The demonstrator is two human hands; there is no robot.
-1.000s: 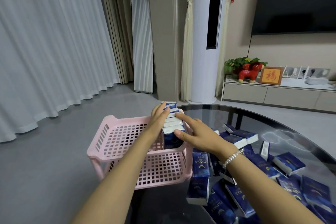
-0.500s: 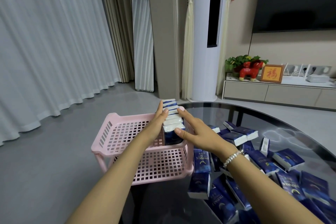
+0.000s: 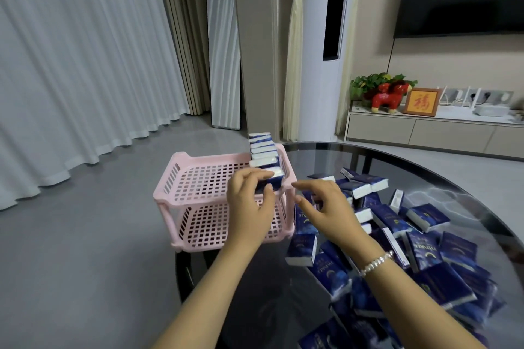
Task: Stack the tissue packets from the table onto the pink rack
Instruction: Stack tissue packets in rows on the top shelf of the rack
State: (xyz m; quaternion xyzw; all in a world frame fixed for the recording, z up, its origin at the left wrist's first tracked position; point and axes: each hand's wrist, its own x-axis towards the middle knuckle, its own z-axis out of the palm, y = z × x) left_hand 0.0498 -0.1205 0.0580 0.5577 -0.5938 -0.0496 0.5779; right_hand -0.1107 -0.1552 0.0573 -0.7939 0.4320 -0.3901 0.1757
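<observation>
Rack (image 3: 181,195): pink, square-grid perforations. Tissue packets (image 3: 428,252): dark blue, white edges. Table (image 3: 425,173): dark glass. Bracelet (image 3: 375,263): white beads.

Left hand (image 3: 249,201) grips the nearest stacked tissue packet (image 3: 270,180) on the pink rack (image 3: 198,178); right hand (image 3: 326,207) hovers beside

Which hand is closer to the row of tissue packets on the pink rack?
Left. The left hand holds the row of tissue packets at its near end; the right hand hovers beside the pink rack, touching nothing.

Dark glass table (image 3: 425,167), pink rack (image 3: 181,193) at its left edge, loose tissue pkts (image 3: 425,252) heaped right
</observation>
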